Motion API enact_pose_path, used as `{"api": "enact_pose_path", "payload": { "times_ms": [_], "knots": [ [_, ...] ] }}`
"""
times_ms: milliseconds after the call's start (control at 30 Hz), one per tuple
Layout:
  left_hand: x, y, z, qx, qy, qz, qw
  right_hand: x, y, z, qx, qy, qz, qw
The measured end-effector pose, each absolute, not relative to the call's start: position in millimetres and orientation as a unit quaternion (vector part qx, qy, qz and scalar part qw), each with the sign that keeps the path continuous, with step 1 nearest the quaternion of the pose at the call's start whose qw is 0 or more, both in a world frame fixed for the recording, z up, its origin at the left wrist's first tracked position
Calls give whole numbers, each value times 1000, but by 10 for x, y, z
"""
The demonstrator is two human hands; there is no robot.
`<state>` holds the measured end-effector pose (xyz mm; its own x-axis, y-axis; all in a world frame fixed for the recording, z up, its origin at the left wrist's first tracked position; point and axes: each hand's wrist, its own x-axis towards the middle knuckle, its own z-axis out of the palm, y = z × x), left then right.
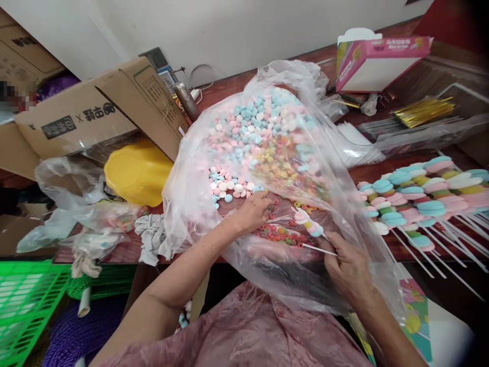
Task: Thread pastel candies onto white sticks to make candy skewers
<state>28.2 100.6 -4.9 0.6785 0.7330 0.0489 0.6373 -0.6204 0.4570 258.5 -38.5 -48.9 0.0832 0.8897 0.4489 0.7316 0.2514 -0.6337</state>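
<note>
The plastic bag [187, 168] seems open in front (candy skewers [431, 208] crowd its right).

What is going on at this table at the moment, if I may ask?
Someone is working by hand at a spread of pastel sweets and ring-shaped sweets, partly covered by translucent plastic. The right hand holds a stick of sweets, with another white stick at its fingers. The left hand is down by the rings; whether it grips one is unclear. To the right lies a pile of loaded sticks.
</note>
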Motion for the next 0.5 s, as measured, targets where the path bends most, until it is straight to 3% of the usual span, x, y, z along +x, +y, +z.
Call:
{"api": "enact_pose_path", "payload": {
  "times_ms": [333, 500],
  "knots": [
    [329, 1077, -87, 869, 406, 156, 236, 2585, -386, -499, -597, -682, 95, 411],
    [216, 957, -117, 728, 430, 349, 404, 2563, -421, -437, -603, -672, 120, 414]
  ]
}}
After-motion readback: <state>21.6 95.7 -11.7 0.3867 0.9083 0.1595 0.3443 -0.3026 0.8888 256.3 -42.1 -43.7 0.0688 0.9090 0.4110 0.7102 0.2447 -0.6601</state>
